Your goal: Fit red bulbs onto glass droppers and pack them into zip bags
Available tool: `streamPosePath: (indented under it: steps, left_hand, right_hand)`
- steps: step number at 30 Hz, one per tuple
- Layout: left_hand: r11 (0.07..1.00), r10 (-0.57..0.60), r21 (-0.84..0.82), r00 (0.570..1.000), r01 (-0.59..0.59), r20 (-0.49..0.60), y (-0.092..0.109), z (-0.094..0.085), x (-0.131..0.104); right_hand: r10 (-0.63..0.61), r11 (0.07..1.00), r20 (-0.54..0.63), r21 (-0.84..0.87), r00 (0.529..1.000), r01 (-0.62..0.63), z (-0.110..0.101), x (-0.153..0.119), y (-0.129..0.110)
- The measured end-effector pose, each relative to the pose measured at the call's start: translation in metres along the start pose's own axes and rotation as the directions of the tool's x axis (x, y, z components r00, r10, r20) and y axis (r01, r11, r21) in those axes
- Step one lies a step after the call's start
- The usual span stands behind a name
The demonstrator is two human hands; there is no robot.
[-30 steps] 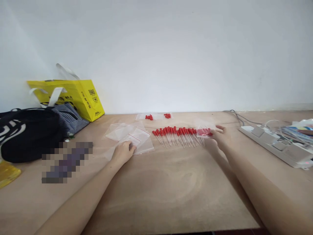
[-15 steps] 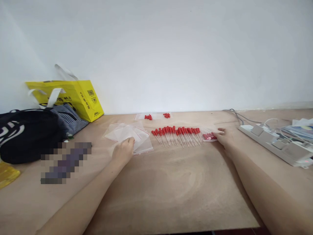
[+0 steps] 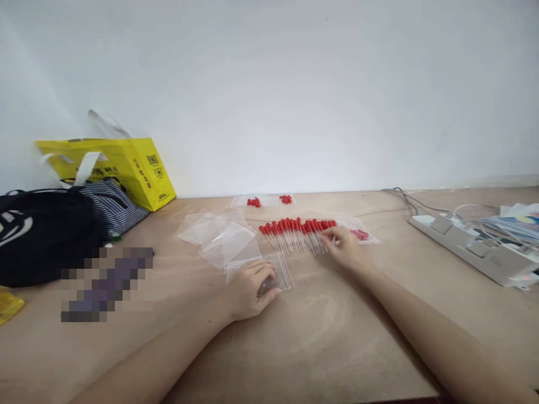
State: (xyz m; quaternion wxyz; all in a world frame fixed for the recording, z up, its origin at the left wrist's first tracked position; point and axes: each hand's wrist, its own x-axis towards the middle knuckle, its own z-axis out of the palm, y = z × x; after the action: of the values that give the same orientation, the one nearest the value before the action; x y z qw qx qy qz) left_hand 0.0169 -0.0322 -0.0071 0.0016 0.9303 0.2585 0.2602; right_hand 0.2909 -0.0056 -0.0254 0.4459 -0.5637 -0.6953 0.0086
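Note:
My left hand (image 3: 252, 289) is closed on a clear zip-lock bag (image 3: 285, 269) with a red seal line, in front of the loose pile. More clear zip-lock bags (image 3: 223, 238) lie fanned out just behind it. A row of droppers (image 3: 295, 233) with red rubber bulbs and thin clear tubes lies across the middle of the table. At the right end of that row, my right hand (image 3: 345, 247) has its fingers pinched on a dropper, which the fingers partly hide. Behind this hand lies a clear bag with red-bulbed droppers (image 3: 360, 234) inside.
Another bag with red-bulbed droppers (image 3: 254, 202) lies near the wall. A white power strip (image 3: 475, 247) with cables and some papers (image 3: 514, 227) are at right. A yellow bag (image 3: 143, 174), a striped bag (image 3: 113, 205) and a black bag (image 3: 50, 235) stand at left.
My left hand has drawn one bag off the pile, towards me and to the right. My right hand has moved left from the filled bag to the dropper row.

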Motion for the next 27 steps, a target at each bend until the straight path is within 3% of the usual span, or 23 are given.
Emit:
streamPosePath:
  steps: [3, 6, 10, 17, 22, 27]
  left_hand:
    - [0.997, -0.078, 0.001, 0.995, 0.078, 0.056, -0.007, -0.001, -0.001]
    - [0.994, -0.11, 0.004, 0.986, 0.11, 0.125, -0.011, 0.002, -0.005]
    - [0.99, -0.131, -0.035, 0.977, 0.139, 0.169, -0.01, 0.004, -0.008]
    - [0.987, -0.091, -0.113, 0.977, 0.114, 0.194, -0.002, 0.002, -0.009]
    - [0.975, -0.087, -0.178, 0.969, 0.131, 0.232, -0.002, 0.003, -0.009]
    - [0.958, -0.161, -0.172, 0.928, 0.229, 0.337, -0.008, -0.005, -0.007]
  right_hand:
    - [-0.143, 0.982, 0.187, 0.147, 0.972, 0.116, 0.019, -0.013, -0.034]
    - [-0.24, 0.965, 0.313, 0.185, 0.919, 0.189, 0.025, -0.022, -0.05]
    - [-0.363, 0.927, 0.402, 0.248, 0.841, 0.281, 0.017, -0.026, -0.053]
    - [-0.594, 0.801, 0.484, 0.433, 0.642, 0.414, 0.009, -0.033, -0.063]
    - [-0.612, 0.787, 0.566, 0.365, 0.552, 0.497, 0.01, -0.032, -0.069]
    - [-0.525, 0.842, 0.682, 0.327, 0.509, 0.429, 0.006, -0.029, -0.066]
